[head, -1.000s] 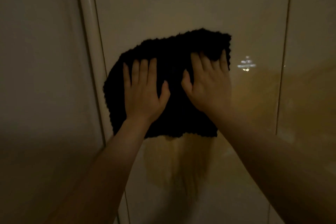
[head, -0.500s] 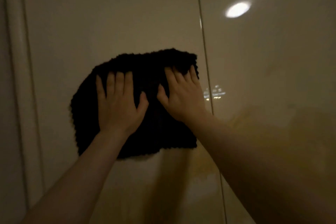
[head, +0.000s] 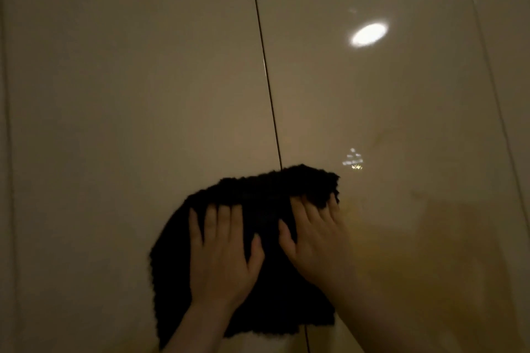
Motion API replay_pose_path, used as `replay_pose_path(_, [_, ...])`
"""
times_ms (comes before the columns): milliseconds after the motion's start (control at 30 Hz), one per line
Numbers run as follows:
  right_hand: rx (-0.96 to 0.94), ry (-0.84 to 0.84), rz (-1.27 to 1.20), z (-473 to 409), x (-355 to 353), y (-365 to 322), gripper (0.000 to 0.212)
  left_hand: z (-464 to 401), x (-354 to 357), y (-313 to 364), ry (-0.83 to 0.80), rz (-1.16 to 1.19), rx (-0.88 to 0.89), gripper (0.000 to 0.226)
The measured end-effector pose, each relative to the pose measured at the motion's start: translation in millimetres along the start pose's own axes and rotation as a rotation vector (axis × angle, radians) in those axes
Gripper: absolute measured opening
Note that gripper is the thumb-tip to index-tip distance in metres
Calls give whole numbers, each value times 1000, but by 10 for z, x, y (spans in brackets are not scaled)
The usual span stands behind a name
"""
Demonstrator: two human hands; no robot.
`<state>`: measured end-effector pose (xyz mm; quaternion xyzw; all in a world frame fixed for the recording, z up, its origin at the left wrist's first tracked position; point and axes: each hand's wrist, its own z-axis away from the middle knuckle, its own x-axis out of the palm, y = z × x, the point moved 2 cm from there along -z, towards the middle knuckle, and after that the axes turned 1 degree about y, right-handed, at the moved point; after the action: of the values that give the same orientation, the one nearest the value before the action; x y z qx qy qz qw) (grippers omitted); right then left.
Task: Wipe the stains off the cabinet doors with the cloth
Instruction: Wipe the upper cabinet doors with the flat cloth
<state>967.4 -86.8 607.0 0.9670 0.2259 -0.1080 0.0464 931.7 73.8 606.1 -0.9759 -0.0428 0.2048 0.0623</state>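
Currently both hands, left hand (head: 222,261) and right hand (head: 318,243), press flat, fingers spread, on the black cloth (head: 266,238) straddling the door seam (head: 268,89). Yellowish stain (head: 401,252) lies right of the cloth, nearest the right hand, so I'd wipe rightward.

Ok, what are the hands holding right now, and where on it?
Both hands press the black cloth flat against the cabinet doors: left hand left of centre, right hand near its upper right corner. No grasp.

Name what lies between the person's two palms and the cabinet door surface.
The black cloth, seen in the head view: left hand and right hand press it flat against the cabinet doors.
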Motion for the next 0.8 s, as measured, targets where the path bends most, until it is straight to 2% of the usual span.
replay_pose_path(100, [-42, -38, 32, -57, -102, 311, 60, -135, -1, 259, 23, 5, -9, 62])
replay_pose_path(300, [-62, 9, 64, -787, -360, 781, 59, -757, -122, 726, 163, 4, -73, 63])
replay_pose_path(400, [-45, 24, 74, -939, -455, 1084, 58, -982, -145, 1058, 184, 6, -105, 64])
replay_pose_path(667, [57, 74, 139, -694, -695, 2191, 61, -1220, -72, 2164, 193, 41, 7, 64])
replay_pose_path(800, [113, 75, 127, -416, -754, 2590, 61, -1108, 4, 2629, 145, 84, 57, 62])
